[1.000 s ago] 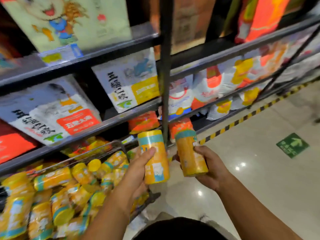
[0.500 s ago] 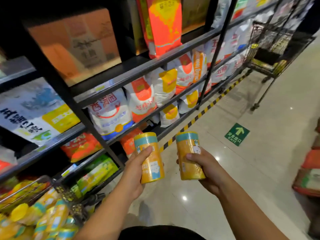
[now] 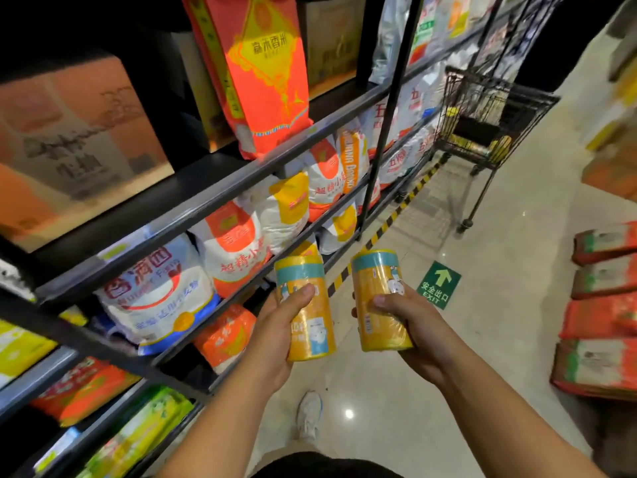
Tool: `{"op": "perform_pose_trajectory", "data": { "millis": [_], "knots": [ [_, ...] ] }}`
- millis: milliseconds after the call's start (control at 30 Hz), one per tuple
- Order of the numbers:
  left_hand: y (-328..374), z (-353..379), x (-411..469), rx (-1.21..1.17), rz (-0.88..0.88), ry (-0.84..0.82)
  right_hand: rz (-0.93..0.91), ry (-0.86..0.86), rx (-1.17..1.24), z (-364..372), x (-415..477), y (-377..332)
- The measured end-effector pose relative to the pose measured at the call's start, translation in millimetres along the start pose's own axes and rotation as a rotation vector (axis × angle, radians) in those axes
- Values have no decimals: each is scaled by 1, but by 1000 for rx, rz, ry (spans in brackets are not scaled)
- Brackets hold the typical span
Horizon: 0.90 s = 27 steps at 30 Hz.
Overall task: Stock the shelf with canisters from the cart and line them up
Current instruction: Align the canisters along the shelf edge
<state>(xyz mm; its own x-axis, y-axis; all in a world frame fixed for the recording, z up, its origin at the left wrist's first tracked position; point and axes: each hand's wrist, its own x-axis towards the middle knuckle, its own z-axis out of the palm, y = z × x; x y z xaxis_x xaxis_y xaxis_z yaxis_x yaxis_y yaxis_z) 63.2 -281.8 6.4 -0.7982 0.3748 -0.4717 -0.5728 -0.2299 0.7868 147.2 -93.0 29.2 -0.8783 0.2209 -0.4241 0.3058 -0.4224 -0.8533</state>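
White shoe point(image 3: 309, 414) on floor, right of shelf rack point(image 3: 172, 219). Left hand point(image 3: 275, 336) wrapped round left canister point(image 3: 308, 315), upright, just right of rack. Right hand point(image 3: 413, 326) wrapped round right canister point(image 3: 377, 288), farther right, canisters apart. Green exit sign point(image 3: 438, 284) beyond. Wire cart point(image 3: 482, 108) far along rack.

Left hand point(image 3: 275, 334) grips yellow canister point(image 3: 306, 308) upright; right hand point(image 3: 410, 326) grips second canister point(image 3: 381, 301) beside it, apart. Shelf point(image 3: 193, 205) with bags left; wire cart point(image 3: 482, 112) farther down aisle.
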Motion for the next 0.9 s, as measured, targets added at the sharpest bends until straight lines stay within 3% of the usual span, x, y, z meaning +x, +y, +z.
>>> {"op": "perform_pose_trajectory", "data": {
  "millis": [500,700,900],
  "knots": [
    [154,124,177,149,238,-310,-311,153,37,-26,147,-166],
    [199,194,215,236,395,-397,-444,52,-36,-54,180,-239],
    [251,277,247,246,622,-378,-558,-24,-126,-94,225,-330]
  ]
}}
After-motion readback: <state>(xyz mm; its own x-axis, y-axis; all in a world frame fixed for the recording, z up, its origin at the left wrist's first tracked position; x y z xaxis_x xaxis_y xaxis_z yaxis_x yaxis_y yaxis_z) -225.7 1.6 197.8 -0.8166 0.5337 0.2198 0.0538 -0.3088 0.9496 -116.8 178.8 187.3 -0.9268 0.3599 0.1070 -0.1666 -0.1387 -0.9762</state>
